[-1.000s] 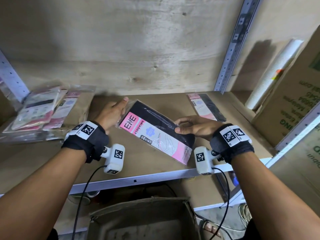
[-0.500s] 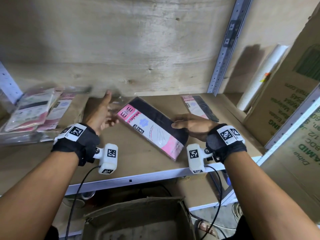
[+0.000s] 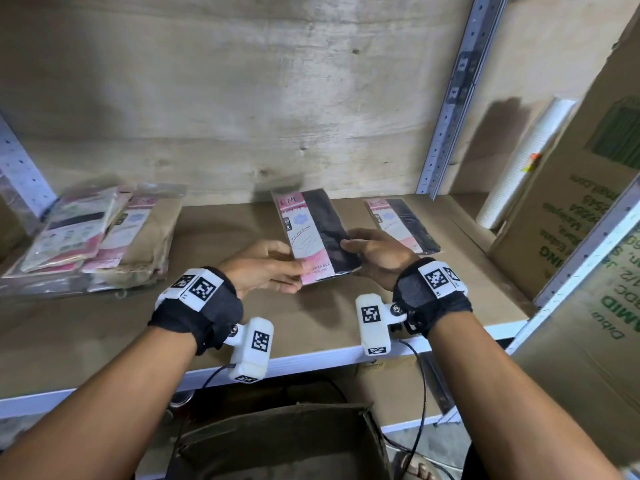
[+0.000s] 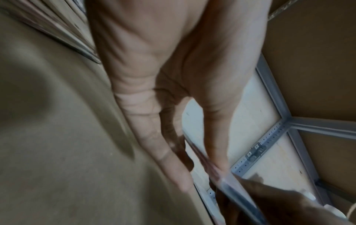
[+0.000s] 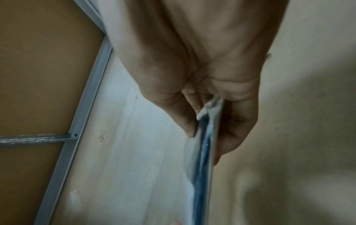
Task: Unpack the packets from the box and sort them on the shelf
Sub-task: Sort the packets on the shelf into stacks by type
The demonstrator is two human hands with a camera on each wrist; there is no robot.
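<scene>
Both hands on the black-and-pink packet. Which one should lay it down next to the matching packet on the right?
Right, probably. The right hand pinches the held packet on the edge facing the matching packet; the left hand grips the far edge.

A pink-and-black packet (image 3: 313,233) lies lengthwise mid-frame on the brown shelf (image 3: 214,237). A matching packet (image 3: 401,225) lies to its right. More packets (image 3: 90,233) are stacked at left; the open box (image 3: 280,441) sits bottom centre.

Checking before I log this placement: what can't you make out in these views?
- Box contents: head view, cut off by the bottom edge.
- Left stack: packet count and labels blurred.
- Held packet: small print unreadable; both wrist views show it edge-on only.
- Left hand and right hand: fingers under it hidden.
</scene>
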